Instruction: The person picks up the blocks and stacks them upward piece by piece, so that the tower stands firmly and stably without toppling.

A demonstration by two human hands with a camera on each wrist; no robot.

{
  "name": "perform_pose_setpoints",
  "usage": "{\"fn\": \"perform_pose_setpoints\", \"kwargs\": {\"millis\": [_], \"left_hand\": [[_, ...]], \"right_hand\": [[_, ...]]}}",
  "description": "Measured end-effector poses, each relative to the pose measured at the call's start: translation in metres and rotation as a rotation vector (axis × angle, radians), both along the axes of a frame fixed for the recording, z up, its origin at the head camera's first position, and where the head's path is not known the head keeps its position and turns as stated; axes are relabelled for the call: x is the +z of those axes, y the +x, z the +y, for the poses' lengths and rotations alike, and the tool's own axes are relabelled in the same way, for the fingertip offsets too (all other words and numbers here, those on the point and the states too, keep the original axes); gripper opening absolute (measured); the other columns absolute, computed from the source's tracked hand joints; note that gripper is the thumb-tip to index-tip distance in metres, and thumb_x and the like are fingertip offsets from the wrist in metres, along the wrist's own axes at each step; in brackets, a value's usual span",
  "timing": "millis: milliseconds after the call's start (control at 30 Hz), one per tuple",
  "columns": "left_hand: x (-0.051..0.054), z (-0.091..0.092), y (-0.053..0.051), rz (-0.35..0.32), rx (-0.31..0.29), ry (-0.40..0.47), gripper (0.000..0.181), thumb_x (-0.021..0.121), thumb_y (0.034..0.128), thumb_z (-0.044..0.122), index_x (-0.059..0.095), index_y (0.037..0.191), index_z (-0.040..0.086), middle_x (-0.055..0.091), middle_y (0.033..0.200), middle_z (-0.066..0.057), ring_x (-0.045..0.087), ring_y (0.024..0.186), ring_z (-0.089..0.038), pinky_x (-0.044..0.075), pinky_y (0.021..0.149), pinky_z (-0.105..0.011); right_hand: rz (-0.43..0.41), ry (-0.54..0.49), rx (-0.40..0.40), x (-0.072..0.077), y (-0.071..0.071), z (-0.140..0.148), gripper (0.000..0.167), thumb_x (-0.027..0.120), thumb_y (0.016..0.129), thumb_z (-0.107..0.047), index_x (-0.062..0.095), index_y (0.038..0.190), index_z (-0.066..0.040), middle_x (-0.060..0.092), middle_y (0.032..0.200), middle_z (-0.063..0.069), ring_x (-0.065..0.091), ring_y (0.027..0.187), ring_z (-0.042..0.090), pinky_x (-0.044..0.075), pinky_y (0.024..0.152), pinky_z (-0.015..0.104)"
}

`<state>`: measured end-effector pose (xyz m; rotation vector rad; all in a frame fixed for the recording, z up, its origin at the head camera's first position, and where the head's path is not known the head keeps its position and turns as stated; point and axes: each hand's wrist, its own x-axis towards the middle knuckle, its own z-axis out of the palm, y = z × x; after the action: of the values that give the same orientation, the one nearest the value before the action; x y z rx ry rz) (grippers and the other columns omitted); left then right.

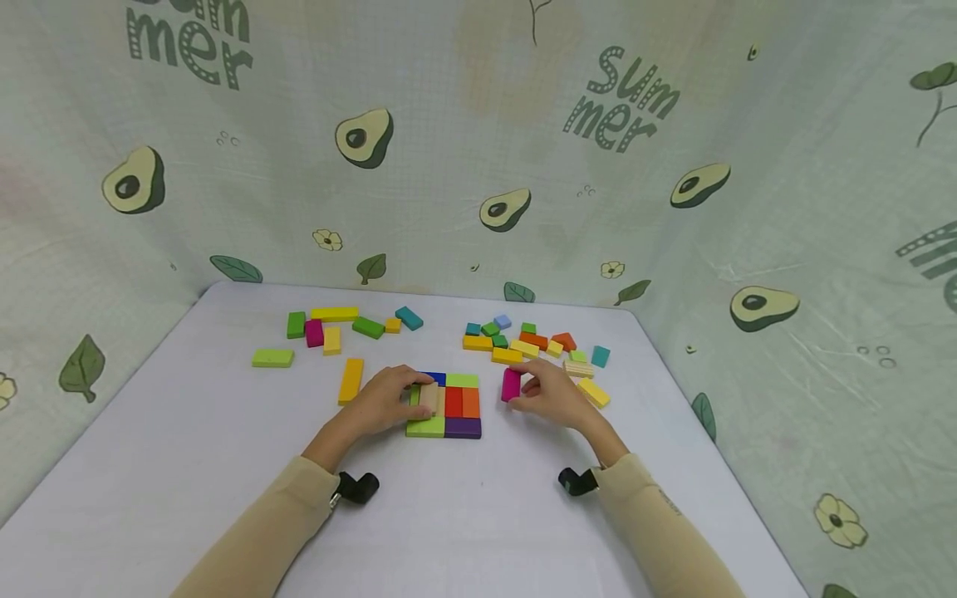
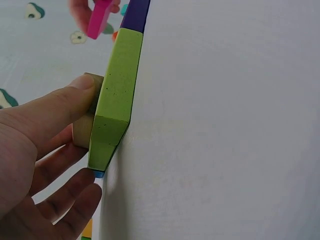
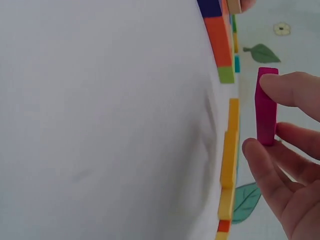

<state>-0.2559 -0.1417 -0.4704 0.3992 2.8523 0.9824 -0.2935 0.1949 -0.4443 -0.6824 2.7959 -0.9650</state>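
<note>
So the left hand (image 1: 387, 400) has a tan block (image 1: 428, 397) pinched between thumb and fingers, sitting on the left part of the block square (image 1: 463, 428). The right hand's (image 1: 552, 394) fingers are gripping a magenta block (image 1: 512, 385), held up off the surface (image 1: 486, 515) just right of the square, with a small gap to that right edge. Far side's kinda crowded: the right cluster (image 1: 534, 340) is just past the right hand. A yellow-orange block (image 1: 350, 382) lies right beside the left one. Loads of room on the near side though, a wide white stretch between both sleeves (image 1: 277, 523).
</note>
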Motion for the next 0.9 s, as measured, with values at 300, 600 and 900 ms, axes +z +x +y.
{"fn": "perform_pose_setpoints", "kwargs": {"millis": [300,600,900], "left_hand": [[-0.002,0.001,0.0,0.006,-0.002,-0.004,0.058,0.085,0.0914,0.04,0.066,0.144,0.024,0.061,0.147,-0.007,0.051,0.138,-0.031,0.045,0.117,-0.056],[-0.001,0.0,0.0,0.016,-0.008,-0.001,0.058,0.084,0.0923,0.042,0.066,0.144,0.024,0.062,0.146,-0.006,0.052,0.137,-0.03,0.044,0.118,-0.057],[-0.001,0.0,-0.001,0.013,-0.005,-0.003,0.057,0.084,0.0922,0.043,0.066,0.144,0.025,0.062,0.146,-0.006,0.052,0.137,-0.031,0.044,0.118,-0.058]], "right_hand": [[-0.026,-0.067,0.066,-0.007,0.011,-0.037,0.058,0.086,0.091,-0.02,0.064,0.144,-0.012,0.068,0.131,0.006,0.069,0.104,0.02,0.063,0.087,0.031],[-0.047,-0.045,0.101,-0.013,0.014,-0.061,0.058,0.084,0.093,-0.021,0.064,0.146,-0.012,0.066,0.131,0.005,0.067,0.103,0.017,0.062,0.088,0.029],[-0.052,-0.055,0.107,-0.015,0.019,-0.065,0.057,0.083,0.095,-0.023,0.063,0.146,-0.011,0.066,0.131,0.004,0.065,0.105,0.02,0.061,0.089,0.032]]}}
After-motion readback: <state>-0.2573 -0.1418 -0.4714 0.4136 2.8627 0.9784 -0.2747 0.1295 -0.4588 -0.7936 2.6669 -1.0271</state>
